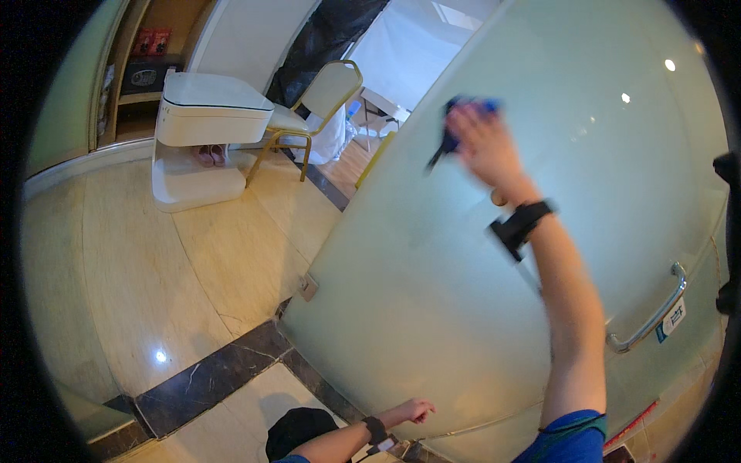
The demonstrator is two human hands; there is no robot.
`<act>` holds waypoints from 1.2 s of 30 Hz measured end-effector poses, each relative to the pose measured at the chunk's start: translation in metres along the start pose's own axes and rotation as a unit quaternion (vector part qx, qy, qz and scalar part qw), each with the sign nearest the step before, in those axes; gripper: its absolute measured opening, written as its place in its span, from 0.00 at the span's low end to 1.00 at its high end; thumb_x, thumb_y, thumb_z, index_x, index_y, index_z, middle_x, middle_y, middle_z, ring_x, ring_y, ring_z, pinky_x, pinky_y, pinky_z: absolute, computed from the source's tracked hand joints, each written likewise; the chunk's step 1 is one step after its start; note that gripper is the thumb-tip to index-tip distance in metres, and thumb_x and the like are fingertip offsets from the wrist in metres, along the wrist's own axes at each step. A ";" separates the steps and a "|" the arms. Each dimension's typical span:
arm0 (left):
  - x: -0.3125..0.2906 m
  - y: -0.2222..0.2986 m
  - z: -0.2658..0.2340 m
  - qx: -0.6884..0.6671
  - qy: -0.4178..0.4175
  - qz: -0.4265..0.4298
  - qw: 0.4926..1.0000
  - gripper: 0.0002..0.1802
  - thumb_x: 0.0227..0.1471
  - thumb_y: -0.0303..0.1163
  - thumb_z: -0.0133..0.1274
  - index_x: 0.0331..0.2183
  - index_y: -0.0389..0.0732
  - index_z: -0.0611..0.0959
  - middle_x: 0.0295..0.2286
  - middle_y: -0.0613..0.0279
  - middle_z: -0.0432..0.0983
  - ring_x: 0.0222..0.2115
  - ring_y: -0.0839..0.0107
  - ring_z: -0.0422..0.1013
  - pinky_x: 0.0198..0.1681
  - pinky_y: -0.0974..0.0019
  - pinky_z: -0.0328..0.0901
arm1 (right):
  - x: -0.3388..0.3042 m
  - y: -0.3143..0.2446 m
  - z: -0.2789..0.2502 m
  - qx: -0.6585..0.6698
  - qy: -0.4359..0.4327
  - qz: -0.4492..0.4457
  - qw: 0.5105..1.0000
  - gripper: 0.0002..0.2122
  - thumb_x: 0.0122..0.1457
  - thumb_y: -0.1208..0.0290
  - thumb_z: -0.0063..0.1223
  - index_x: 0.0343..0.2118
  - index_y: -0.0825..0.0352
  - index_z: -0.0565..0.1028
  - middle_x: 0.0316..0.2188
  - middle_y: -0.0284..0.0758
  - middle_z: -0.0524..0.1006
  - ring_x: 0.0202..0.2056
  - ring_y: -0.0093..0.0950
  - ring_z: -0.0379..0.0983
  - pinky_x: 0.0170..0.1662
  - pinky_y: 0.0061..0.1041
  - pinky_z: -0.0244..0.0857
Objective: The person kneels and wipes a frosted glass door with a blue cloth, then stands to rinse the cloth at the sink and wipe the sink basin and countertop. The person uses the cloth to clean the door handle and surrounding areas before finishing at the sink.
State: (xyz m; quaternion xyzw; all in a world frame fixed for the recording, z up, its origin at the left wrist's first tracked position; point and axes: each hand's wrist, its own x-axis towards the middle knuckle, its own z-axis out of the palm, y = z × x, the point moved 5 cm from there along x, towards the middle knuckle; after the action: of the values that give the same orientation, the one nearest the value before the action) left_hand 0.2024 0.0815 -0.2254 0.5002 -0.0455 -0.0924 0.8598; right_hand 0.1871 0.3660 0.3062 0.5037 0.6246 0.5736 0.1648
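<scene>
My right hand (482,147) is raised and lies against a large frosted glass door (432,285). A dark blue cloth (451,137) is bunched under its palm and fingers, with a dark end hanging down on the left. Motion smears the hand and cloth somewhat. Low down, near the foot of the glass, my left hand (417,410) hangs with its fingers loosely curled in, and nothing shows in it. Both wrists wear black bands.
A chrome handle (652,320) with a small tag (671,320) is on the glass at right. A metal hinge (308,287) sits at its lower left corner. Beyond stand a white cabinet (212,108), a gold-framed chair (328,96) and open shelves (143,96). Dark stone (208,378) borders the tiles.
</scene>
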 end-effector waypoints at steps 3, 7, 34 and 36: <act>0.009 -0.023 0.005 -0.056 -0.035 -0.009 0.998 0.14 0.60 0.39 0.42 0.36 0.40 0.76 0.17 0.68 0.66 0.17 0.78 0.64 0.21 0.73 0.60 | 0.038 0.145 -0.018 -0.167 0.034 0.176 0.970 0.29 0.59 0.56 0.37 0.64 0.52 0.50 0.66 0.31 0.46 0.66 0.34 0.41 0.65 0.47 0.30; 0.009 -0.049 0.009 -0.048 -0.011 0.059 0.997 0.15 0.58 0.40 0.43 0.29 0.41 0.76 0.14 0.68 0.65 0.15 0.77 0.61 0.19 0.71 0.58 | 0.089 0.213 -0.027 -0.227 -0.005 0.289 0.930 0.28 0.62 0.54 0.33 0.65 0.46 0.46 0.67 0.28 0.43 0.66 0.34 0.37 0.64 0.49 0.30; 0.017 -0.097 0.017 0.001 -0.132 -0.137 0.982 0.13 0.59 0.39 0.43 0.35 0.40 0.75 0.17 0.69 0.66 0.16 0.79 0.62 0.19 0.74 0.59 | 0.040 -0.039 0.020 -0.056 -0.110 -0.136 0.983 0.26 0.60 0.55 0.39 0.61 0.54 0.59 0.64 0.28 0.53 0.65 0.32 0.43 0.65 0.47 0.27; 0.020 -0.102 0.025 0.028 -0.158 -0.172 0.972 0.13 0.59 0.41 0.44 0.36 0.41 0.75 0.19 0.70 0.69 0.15 0.80 0.61 0.18 0.75 0.58 | -0.021 -0.100 0.024 -0.037 -0.124 -0.177 0.976 0.26 0.60 0.52 0.39 0.60 0.56 0.61 0.64 0.29 0.54 0.65 0.30 0.43 0.65 0.47 0.24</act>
State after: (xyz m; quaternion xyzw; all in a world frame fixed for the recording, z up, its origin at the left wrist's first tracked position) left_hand 0.2066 0.0067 -0.3019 0.5032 -0.0965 -0.3156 0.7987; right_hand 0.1711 0.3783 0.2036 0.4461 0.6568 0.4913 0.3580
